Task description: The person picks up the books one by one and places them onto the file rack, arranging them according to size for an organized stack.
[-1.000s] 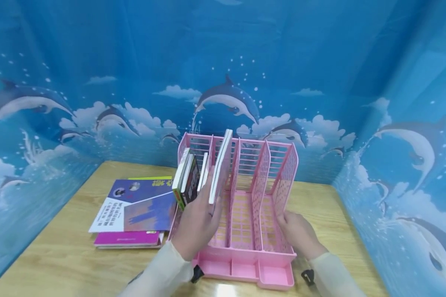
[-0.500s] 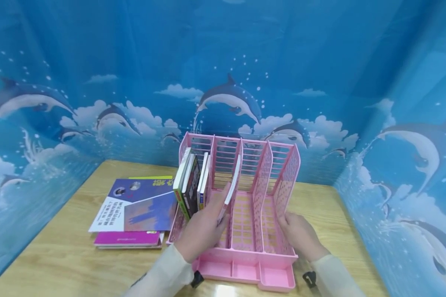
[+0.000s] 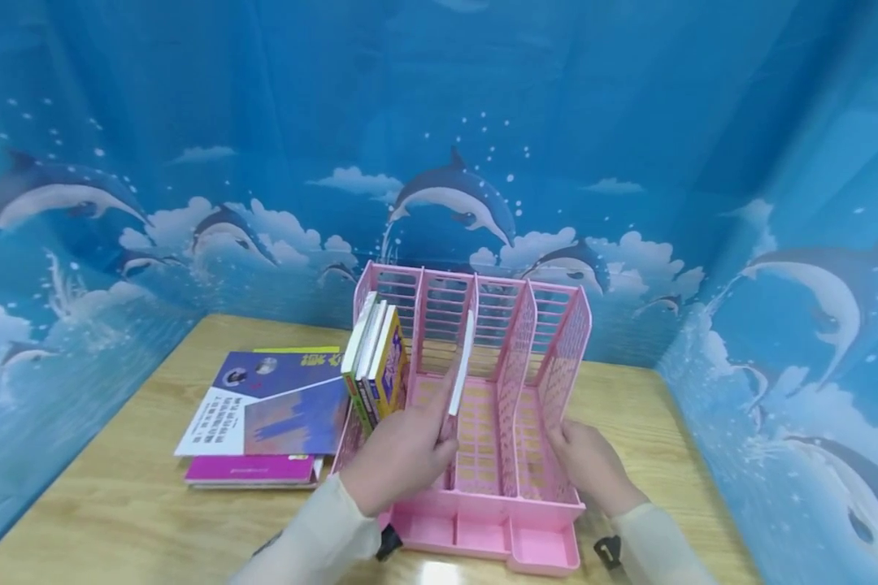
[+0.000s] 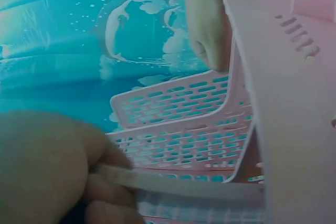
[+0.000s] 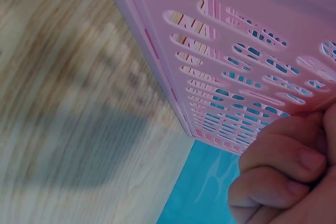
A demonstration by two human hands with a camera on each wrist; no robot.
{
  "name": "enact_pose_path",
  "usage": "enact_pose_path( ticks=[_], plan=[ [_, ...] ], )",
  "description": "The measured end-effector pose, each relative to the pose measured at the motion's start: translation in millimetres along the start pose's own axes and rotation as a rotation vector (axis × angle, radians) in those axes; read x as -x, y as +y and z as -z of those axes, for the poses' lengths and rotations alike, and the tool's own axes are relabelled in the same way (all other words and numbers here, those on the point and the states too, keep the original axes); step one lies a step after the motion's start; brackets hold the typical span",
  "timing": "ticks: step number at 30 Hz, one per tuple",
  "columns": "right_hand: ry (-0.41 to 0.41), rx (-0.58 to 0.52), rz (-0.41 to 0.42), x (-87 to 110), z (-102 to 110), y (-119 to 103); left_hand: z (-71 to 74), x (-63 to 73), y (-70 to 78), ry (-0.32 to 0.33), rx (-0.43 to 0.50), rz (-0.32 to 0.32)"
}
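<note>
A pink slotted desk file rack (image 3: 475, 497) with upright dividers stands on the table. My left hand (image 3: 402, 455) holds a thin book (image 3: 464, 366) by its near edge. White page edges face up, and the book stands beside a divider in the second compartment from the left. In the left wrist view, fingers (image 4: 113, 192) pinch the book's edge (image 4: 194, 184). Several books stand in the leftmost compartment, among them one with a yellow and purple cover (image 3: 390, 366), tilted left. My right hand (image 3: 593, 463) grips the rack's right side wall, its curled fingers showing in the right wrist view.
Left of the rack, a stack of books lies flat, a purple and white one (image 3: 278, 406) over a magenta one (image 3: 252, 470). Small pink trays (image 3: 541, 546) run along the rack's front. A blue dolphin-print curtain (image 3: 439, 122) surrounds the wooden table (image 3: 102, 463).
My left hand has lowered the book into the second compartment, where it now stands more upright. The yellow-covered book has tipped left against its neighbours. My right hand has stayed on the rack's side.
</note>
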State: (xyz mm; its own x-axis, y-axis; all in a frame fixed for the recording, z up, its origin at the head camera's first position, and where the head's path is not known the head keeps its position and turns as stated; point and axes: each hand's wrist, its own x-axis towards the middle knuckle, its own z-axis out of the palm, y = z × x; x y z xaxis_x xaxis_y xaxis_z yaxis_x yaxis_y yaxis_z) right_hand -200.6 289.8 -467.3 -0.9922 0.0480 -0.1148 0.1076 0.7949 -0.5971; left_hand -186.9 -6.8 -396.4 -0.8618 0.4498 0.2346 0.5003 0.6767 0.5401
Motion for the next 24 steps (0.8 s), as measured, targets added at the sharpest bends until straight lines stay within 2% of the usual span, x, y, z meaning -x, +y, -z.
enact_pose_path(
  ticks=[2,5,8,12,14,18,24],
  plan=[
    [-0.005,-0.009,-0.003,-0.4,-1,0,-2.3,-0.9,-3.4,0.023,0.006,0.011],
    [0.001,-0.001,-0.008,-0.2,-1,0,-5.0,-1.1,-8.0,0.061,0.046,0.083],
    [0.014,0.011,-0.008,0.7,0,0,-8.4,-3.4,-13.4,0.148,0.036,0.139],
    [0.017,0.012,-0.005,1.0,1,-1,-12.6,-6.1,-21.1,0.308,-0.021,0.184],
    [0.016,0.011,-0.001,1.0,1,-1,-13.3,-7.3,-24.6,0.341,-0.030,0.200],
    [0.017,0.007,-0.001,1.2,2,0,-12.3,-10.2,-30.8,0.340,-0.029,0.199],
    [0.010,-0.005,-0.017,0.6,1,0,-9.3,-14.4,-37.8,0.306,0.039,0.201]
  ],
)
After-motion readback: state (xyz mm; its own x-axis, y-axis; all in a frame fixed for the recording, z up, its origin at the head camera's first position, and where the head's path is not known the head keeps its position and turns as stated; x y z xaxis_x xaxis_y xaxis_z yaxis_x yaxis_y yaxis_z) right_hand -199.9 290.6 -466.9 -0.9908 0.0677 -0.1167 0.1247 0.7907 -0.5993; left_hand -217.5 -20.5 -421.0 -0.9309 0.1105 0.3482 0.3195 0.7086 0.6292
